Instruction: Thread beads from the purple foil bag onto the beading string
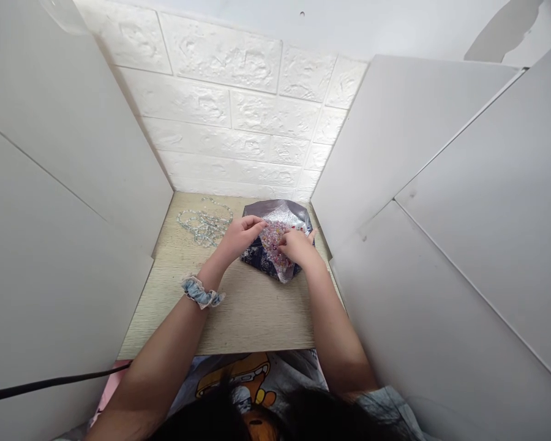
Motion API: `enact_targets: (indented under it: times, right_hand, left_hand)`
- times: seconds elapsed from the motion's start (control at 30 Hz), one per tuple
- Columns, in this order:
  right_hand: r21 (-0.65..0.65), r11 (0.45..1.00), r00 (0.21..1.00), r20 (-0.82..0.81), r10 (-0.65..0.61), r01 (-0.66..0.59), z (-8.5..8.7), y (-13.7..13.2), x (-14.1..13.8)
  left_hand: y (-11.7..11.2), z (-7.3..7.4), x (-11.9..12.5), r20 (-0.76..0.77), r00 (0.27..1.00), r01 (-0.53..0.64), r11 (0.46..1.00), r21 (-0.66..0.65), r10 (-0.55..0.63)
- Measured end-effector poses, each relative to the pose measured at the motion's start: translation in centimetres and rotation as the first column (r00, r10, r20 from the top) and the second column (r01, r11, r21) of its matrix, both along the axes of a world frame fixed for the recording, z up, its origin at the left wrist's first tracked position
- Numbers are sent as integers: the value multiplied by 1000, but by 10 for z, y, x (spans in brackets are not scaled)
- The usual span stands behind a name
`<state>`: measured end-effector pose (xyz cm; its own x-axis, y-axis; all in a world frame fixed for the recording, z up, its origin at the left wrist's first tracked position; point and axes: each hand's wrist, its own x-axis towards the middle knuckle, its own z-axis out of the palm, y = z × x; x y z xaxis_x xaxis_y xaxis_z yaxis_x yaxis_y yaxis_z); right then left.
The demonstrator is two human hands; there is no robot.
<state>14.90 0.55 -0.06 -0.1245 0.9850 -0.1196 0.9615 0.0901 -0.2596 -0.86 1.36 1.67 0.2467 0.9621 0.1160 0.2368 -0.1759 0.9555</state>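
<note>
Many small pink and clear beads (272, 240) lie heaped in an opened bag (261, 262), silvery inside and dark patterned outside. My left hand (244, 234) is over the bag's left side, thumb and fingertips pinched together; anything between them is too small to make out. Dipping into the right of the heap, my right hand (298, 246) has its thumb and forefinger closed at the beads, with another finger stretched out. What it pinches is hidden. Strings of pale green and white beads (206, 226) lie looped on the table to the left.
The light wood table (257, 318) stands in a narrow nook, with white panels (441, 153) on both sides and a white brick-textured wall (239, 116) behind. A dark cord (55, 383) runs in at lower left. A blue scrunchie (202, 292) circles my left wrist.
</note>
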Motion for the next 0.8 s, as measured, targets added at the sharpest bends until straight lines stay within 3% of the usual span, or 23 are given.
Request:
enact_targets:
  times: [0.2,0.43,0.53,0.67,0.8]
  right_hand:
    - [30,999,1000,-2,-23,23,-3,-1,-1]
    - [263,955,932,-361,-33,136,2,3,-6]
    - [297,945,833,-550,53,136,5,3,-9]
    - [248,956,607,-788,106,155,4,3,-14]
    - [196,971,422,-898,121,138,1,3,-17]
  left_hand:
    - [0,-2,1,-26,1000,-10,1000,29,11]
    - [6,-11,0,-47,979,-194,979,62,197]
    - [5,-10,0,-51,984,-166,984,59,169]
    - [1,-6,1,-41,992,-113,992,60,115]
    - [-1,-3,1,-28,996,-80,993,91,83]
